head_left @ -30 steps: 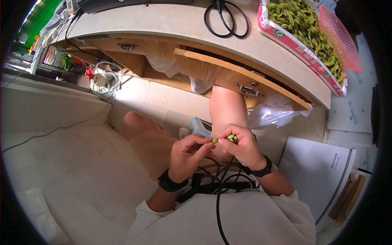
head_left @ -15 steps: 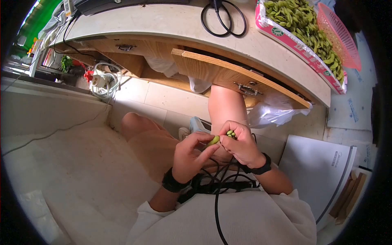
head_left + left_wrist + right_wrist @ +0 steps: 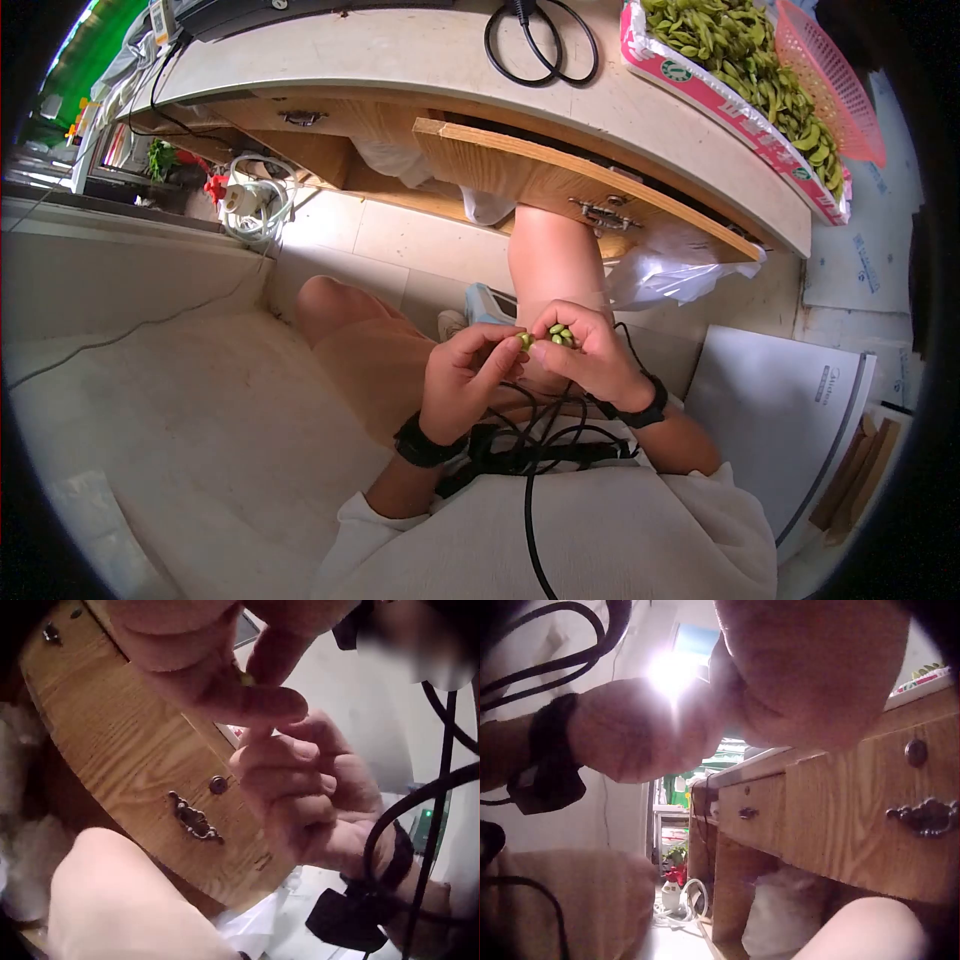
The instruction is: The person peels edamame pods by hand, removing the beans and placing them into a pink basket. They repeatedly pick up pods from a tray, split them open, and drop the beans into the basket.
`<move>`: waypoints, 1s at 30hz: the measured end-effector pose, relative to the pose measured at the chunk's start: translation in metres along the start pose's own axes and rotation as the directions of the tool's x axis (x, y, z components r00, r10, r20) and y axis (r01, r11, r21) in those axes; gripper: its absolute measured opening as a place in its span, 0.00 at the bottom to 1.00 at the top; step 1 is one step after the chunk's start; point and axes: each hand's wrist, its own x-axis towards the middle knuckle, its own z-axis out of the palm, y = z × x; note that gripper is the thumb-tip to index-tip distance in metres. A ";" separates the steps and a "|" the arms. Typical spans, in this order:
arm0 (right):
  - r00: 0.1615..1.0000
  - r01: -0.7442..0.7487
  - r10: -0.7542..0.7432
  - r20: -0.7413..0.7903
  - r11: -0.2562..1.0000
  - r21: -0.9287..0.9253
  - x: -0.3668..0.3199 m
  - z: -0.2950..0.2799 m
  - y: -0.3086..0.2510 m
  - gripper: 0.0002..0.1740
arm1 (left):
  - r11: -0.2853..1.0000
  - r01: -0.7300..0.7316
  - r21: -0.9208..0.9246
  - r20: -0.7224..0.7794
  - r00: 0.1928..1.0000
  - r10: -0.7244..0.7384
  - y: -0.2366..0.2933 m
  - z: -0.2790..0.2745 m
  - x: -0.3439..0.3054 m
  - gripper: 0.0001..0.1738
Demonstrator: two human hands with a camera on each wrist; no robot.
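In the head view both hands meet above the lap. The left hand (image 3: 462, 372) pinches a green edamame pod (image 3: 525, 341) between thumb and fingers, and most of the pod is covered by the fingertips. The right hand (image 3: 598, 362) holds several shelled green beans (image 3: 562, 336) in its curled fingers, its thumb tip right at the pod's end. In the left wrist view a sliver of the pod (image 3: 246, 677) shows between the left fingers, above the curled right hand. The backlit hands hide pod and beans in the right wrist view.
A pink-and-white box (image 3: 735, 118) heaped with edamame pods stands on the counter (image 3: 400, 55), beside a pink mesh basket (image 3: 828, 80). An open wooden drawer (image 3: 560, 180) juts over one knee. Black cables (image 3: 535, 490) cross the lap. A white appliance (image 3: 770, 420) stands at right.
Half a second ago a longer stretch of pod showed between the hands; now the fingers cover most of it. The beans in the right hand show more plainly. Both hands stay over the lap.
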 end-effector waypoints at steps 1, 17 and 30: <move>0.999 -0.036 0.035 0.014 0.999 0.030 0.000 0.000 -0.001 0.10 | 1.000 0.000 0.000 0.000 1.000 0.000 0.001 -0.001 0.000 0.08; 0.999 0.045 -0.045 0.017 0.999 0.005 -0.004 -0.009 0.014 0.08 | 0.660 -0.235 0.714 0.043 0.955 0.293 0.016 0.015 0.007 0.06; 0.996 -0.056 -0.010 0.089 0.708 0.704 -0.026 -0.056 -0.011 0.12 | 0.783 -0.250 0.569 0.023 0.957 0.289 0.076 0.071 0.035 0.06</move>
